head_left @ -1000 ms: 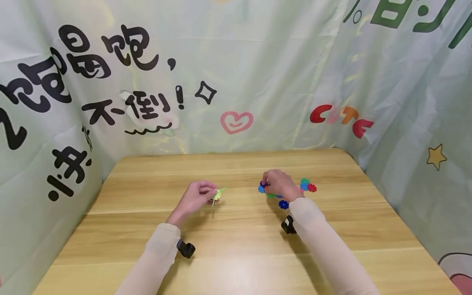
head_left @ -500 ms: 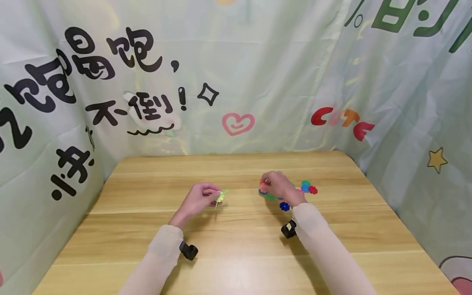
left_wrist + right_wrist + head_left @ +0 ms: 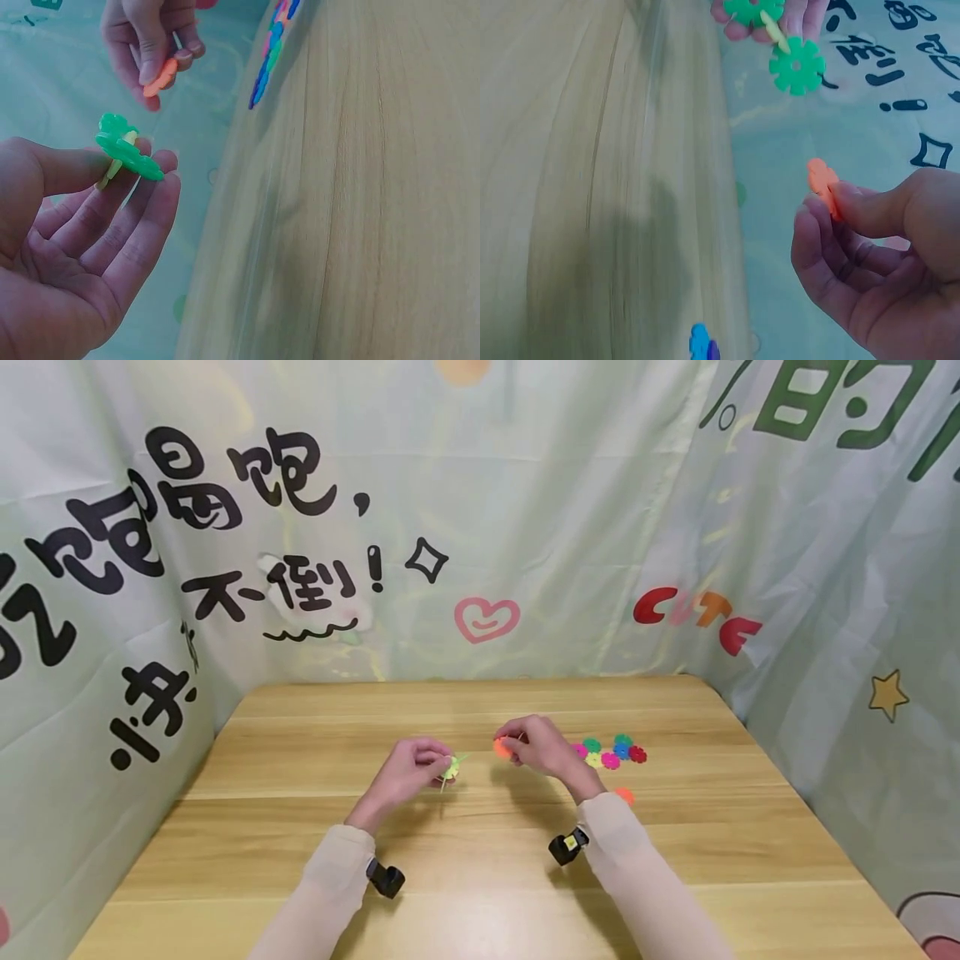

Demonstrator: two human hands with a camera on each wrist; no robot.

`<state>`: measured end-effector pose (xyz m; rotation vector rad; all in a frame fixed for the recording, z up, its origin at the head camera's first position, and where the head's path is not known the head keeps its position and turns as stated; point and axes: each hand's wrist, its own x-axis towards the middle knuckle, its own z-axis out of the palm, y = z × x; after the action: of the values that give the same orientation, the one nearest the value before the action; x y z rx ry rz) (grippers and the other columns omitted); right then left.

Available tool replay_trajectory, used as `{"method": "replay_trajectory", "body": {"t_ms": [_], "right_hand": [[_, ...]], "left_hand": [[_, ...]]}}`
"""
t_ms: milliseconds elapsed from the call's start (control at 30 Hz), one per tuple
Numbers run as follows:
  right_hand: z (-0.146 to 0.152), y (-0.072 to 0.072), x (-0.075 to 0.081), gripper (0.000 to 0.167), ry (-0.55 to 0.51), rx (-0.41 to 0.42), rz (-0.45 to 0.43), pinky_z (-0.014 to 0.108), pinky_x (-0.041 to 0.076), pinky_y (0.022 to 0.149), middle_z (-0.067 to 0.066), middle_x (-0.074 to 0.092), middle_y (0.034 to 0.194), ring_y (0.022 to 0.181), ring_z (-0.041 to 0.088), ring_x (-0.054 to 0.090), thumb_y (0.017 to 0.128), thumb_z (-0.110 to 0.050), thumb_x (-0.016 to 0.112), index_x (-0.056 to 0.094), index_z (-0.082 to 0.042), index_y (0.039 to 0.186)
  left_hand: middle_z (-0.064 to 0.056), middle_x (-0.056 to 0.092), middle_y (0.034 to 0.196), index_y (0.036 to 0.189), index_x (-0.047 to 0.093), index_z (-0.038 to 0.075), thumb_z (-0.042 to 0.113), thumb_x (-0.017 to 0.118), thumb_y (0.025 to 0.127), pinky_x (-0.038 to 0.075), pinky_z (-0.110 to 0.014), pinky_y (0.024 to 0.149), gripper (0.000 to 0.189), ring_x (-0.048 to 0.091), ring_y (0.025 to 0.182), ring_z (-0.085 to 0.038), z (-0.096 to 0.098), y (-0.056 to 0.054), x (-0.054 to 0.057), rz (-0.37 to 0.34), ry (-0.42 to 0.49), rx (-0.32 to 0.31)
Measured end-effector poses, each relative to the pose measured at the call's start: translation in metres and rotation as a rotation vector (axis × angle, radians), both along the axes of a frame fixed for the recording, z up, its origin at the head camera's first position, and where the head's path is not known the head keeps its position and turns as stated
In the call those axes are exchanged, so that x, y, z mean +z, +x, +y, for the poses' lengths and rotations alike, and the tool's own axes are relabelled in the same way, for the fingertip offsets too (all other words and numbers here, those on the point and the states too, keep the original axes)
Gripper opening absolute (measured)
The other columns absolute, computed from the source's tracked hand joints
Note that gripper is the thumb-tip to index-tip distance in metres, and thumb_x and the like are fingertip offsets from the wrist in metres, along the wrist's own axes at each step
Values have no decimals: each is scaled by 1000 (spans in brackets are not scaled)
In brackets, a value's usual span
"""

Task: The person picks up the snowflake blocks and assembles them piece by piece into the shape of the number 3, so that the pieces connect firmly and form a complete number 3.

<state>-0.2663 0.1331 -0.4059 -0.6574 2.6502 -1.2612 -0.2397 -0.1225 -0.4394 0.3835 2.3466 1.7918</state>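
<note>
My left hand [image 3: 405, 772] pinches a small joined cluster of notched plastic snowflake discs above the table. In the right wrist view a green disc [image 3: 796, 66] and a yellow disc [image 3: 775, 31], seen edge-on, are slotted together, with another green disc [image 3: 751, 9] against the fingers. Between thumb and fingers, my right hand [image 3: 543, 747] holds a single orange snowflake disc [image 3: 501, 747]. That disc is a short gap to the right of the cluster, not touching it. The left wrist view shows the orange disc [image 3: 160, 78] beyond the green pieces [image 3: 127, 154].
Loose snowflake discs lie right of my right hand: green [image 3: 623, 740], blue [image 3: 621, 751], red [image 3: 637, 754], pink [image 3: 611, 761] and yellow [image 3: 594, 760]. Another orange disc [image 3: 624, 796] is nearer, partly behind the right wrist. A printed curtain [image 3: 570, 527] surrounds the wooden table [image 3: 480, 877].
My right hand has picked up the orange disc from the loose pieces and carried it left, towards the left hand. The left hand keeps its cluster almost in place.
</note>
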Motion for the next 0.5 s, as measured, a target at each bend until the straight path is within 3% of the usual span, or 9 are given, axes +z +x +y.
{"method": "replay_trajectory", "body": {"t_ms": [267,500], "right_hand": [[-13,5,5,18,25,10,12,24,52,60,19,72,86,63,15,60,103,-6,60,75,-2,113],[-20,8,4,19,13,32,21,23,49,58,23,73,86,65,27,63,103,-5,60,77,-3,112]], "left_hand": [[-17,79,97,113,69,-5,7,66,100,65,-36,75,18,77,84,-27,4,0,3,-20,-17,6],[-22,78,99,113,68,-9,4,66,100,65,-37,75,19,78,82,-24,6,1,3,-13,-6,-35]]}}
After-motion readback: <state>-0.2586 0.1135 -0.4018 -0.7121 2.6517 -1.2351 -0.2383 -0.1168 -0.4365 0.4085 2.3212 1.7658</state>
